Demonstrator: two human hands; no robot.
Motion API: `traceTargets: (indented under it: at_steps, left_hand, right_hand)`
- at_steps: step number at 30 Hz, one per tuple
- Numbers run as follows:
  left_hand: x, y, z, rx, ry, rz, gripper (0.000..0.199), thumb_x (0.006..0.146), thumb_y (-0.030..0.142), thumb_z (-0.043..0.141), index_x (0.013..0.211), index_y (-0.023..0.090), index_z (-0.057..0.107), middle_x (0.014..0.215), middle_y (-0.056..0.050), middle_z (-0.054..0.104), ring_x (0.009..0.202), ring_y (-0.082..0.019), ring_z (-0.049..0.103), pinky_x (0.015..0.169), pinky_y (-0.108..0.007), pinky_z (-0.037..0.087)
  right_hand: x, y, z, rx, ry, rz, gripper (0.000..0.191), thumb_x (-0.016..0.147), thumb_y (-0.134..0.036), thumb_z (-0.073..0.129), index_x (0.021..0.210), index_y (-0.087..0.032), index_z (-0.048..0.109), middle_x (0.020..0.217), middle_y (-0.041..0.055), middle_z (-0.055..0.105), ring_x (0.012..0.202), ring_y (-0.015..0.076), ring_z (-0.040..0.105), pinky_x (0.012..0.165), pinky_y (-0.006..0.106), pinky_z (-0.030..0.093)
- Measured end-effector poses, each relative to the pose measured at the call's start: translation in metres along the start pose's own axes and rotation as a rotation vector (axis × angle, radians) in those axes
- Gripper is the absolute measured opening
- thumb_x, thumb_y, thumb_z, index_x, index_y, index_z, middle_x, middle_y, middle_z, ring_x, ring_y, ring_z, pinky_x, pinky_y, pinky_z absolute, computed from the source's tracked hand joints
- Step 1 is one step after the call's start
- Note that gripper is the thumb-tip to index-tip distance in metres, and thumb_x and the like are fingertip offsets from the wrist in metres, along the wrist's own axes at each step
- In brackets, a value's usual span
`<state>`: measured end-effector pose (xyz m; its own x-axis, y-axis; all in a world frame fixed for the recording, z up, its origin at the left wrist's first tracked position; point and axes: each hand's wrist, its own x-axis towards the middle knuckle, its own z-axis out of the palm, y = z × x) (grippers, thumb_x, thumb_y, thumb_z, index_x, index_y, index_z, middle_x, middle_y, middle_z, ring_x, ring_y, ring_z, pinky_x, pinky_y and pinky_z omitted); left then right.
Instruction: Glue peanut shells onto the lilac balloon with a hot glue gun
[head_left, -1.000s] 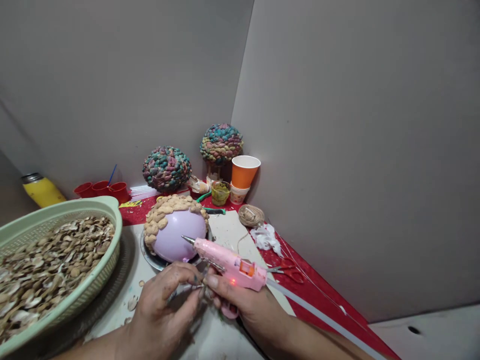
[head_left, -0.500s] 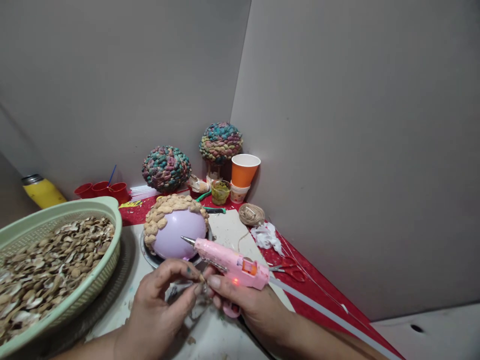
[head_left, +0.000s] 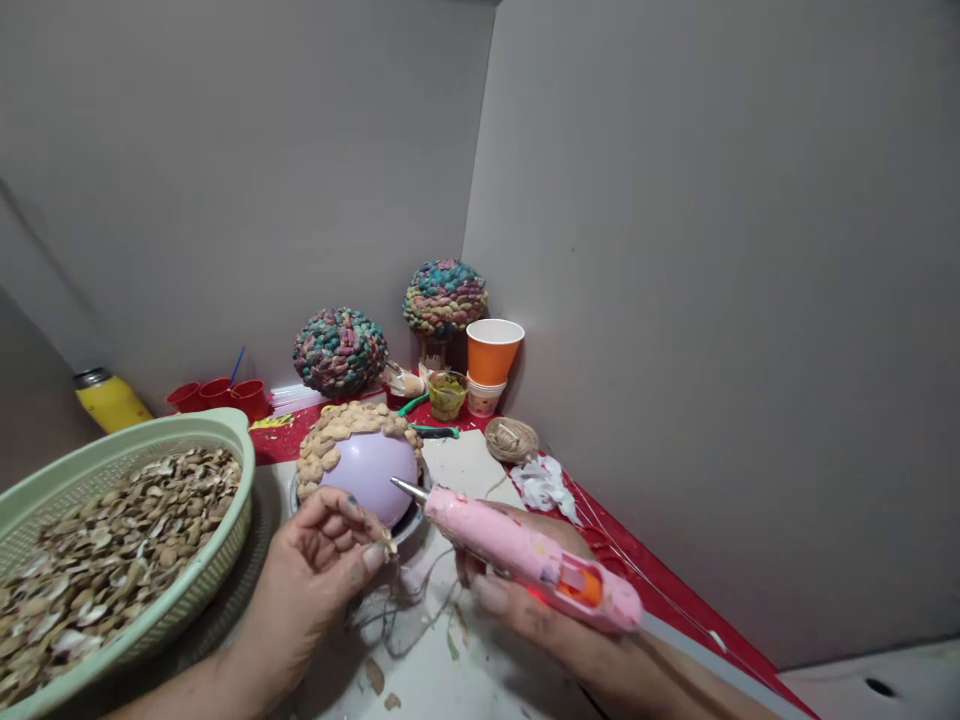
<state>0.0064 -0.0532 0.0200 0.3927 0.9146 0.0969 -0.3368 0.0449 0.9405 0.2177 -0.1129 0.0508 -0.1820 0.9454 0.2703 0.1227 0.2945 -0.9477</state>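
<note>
My left hand [head_left: 322,565] pinches a small piece of peanut shell [head_left: 389,545] between thumb and forefinger. My right hand [head_left: 525,600] is wrapped round a pink glue gun [head_left: 517,545], whose metal tip points left toward the balloon. The lilac balloon [head_left: 371,470] rests in a round dish behind my left hand, with tan peanut shells [head_left: 334,430] covering its top and left side. Its lower front shows bare. A green basket [head_left: 244,470] full of shells stands at the left.
Two colourful shell-covered balls [head_left: 341,350] stand at the back, near an orange cup [head_left: 493,350], a glass of yellow-green stuff [head_left: 448,397], red cups [head_left: 250,397] and a yellow bottle [head_left: 112,402]. Twine [head_left: 511,440] and crumpled tissue [head_left: 544,487] lie to the right.
My hands have moved apart. The glue gun has shifted right and closer to me, while my left hand keeps the shell piece. The view has tilted slightly, uncovering loose strings on the board.
</note>
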Motion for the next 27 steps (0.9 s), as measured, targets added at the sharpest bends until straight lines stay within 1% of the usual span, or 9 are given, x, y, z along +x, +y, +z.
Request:
traceTargets:
  at_steps: [2, 4, 5, 8, 11, 15, 19, 23, 27]
  left_hand:
    - [0.001, 0.002, -0.002, -0.006, -0.001, 0.003, 0.024, 0.077, 0.018, 0.077, 0.088, 0.02, 0.055, 0.08, 0.003, 0.066, 0.075, -0.008, 0.06, 0.073, -0.018, 0.048]
    - [0.001, 0.005, -0.003, -0.015, -0.007, 0.012, 0.025, 0.077, 0.018, 0.077, 0.088, 0.02, 0.055, 0.081, 0.003, 0.066, 0.076, -0.009, 0.06, 0.073, -0.018, 0.048]
    - [0.001, 0.007, -0.003, -0.017, -0.008, 0.021, 0.025, 0.077, 0.018, 0.077, 0.088, 0.02, 0.055, 0.081, 0.003, 0.066, 0.076, -0.009, 0.06, 0.073, -0.019, 0.048]
    - [0.002, 0.01, -0.002, 0.002, 0.007, 0.056, 0.024, 0.076, 0.018, 0.077, 0.086, 0.02, 0.055, 0.08, 0.003, 0.067, 0.076, -0.009, 0.06, 0.072, -0.019, 0.049]
    - [0.003, 0.012, -0.001, 0.034, 0.031, 0.085, 0.024, 0.075, 0.017, 0.078, 0.084, 0.02, 0.056, 0.079, 0.003, 0.066, 0.074, -0.009, 0.06, 0.071, -0.018, 0.049]
    - [0.003, 0.012, 0.001, 0.054, 0.027, 0.117, 0.024, 0.074, 0.02, 0.079, 0.082, 0.019, 0.056, 0.076, 0.002, 0.066, 0.071, -0.009, 0.06, 0.068, -0.018, 0.049]
    - [0.002, 0.01, 0.0, 0.084, 0.045, 0.142, 0.025, 0.073, 0.02, 0.08, 0.083, 0.018, 0.057, 0.076, 0.001, 0.066, 0.07, -0.01, 0.06, 0.066, -0.018, 0.05]
    - [0.001, 0.009, -0.001, 0.101, 0.058, 0.153, 0.024, 0.073, 0.019, 0.079, 0.084, 0.019, 0.058, 0.078, 0.002, 0.067, 0.071, -0.01, 0.061, 0.067, -0.018, 0.051]
    - [0.001, 0.009, 0.0, 0.122, 0.061, 0.156, 0.023, 0.073, 0.019, 0.079, 0.082, 0.02, 0.058, 0.077, 0.002, 0.067, 0.071, -0.009, 0.061, 0.067, -0.017, 0.051]
  right_hand:
    - [0.002, -0.001, -0.007, -0.165, -0.03, -0.115, 0.03, 0.086, -0.05, 0.057, 0.082, -0.021, 0.064, 0.07, 0.0014, 0.053, 0.062, 0.0165, 0.049, 0.059, 0.03, 0.037]
    - [0.003, 0.002, -0.012, -0.273, -0.072, -0.208, 0.041, 0.088, -0.055, 0.051, 0.067, -0.02, 0.053, 0.063, -0.0007, 0.046, 0.056, 0.014, 0.042, 0.054, 0.029, 0.031]
    - [0.003, 0.005, -0.013, -0.299, -0.09, -0.238, 0.045, 0.089, -0.058, 0.048, 0.065, -0.02, 0.048, 0.062, -0.0012, 0.044, 0.055, 0.0134, 0.041, 0.053, 0.029, 0.03]
    - [0.005, 0.009, -0.014, -0.335, -0.128, -0.271, 0.047, 0.091, -0.059, 0.044, 0.064, -0.02, 0.042, 0.062, -0.0023, 0.041, 0.054, 0.0126, 0.04, 0.052, 0.027, 0.029]
    - [0.005, 0.01, -0.013, -0.378, -0.146, -0.293, 0.043, 0.091, -0.056, 0.045, 0.066, -0.021, 0.04, 0.062, -0.0029, 0.04, 0.054, 0.0121, 0.039, 0.053, 0.027, 0.028]
    - [0.005, 0.012, -0.012, -0.437, -0.185, -0.324, 0.041, 0.093, -0.053, 0.042, 0.067, -0.021, 0.038, 0.065, -0.0026, 0.04, 0.057, 0.0128, 0.04, 0.055, 0.028, 0.028]
    - [0.005, 0.015, -0.011, -0.483, -0.164, -0.343, 0.036, 0.09, -0.046, 0.048, 0.067, -0.021, 0.036, 0.063, -0.0028, 0.041, 0.055, 0.0133, 0.04, 0.054, 0.029, 0.029]
    - [0.005, 0.018, -0.01, -0.483, -0.183, -0.316, 0.032, 0.088, -0.045, 0.05, 0.07, -0.022, 0.039, 0.064, -0.002, 0.043, 0.057, 0.0152, 0.043, 0.055, 0.031, 0.031]
    - [0.004, 0.019, -0.011, -0.534, -0.186, -0.287, 0.032, 0.088, -0.044, 0.049, 0.069, -0.022, 0.036, 0.064, -0.0017, 0.043, 0.057, 0.0151, 0.042, 0.056, 0.032, 0.031]
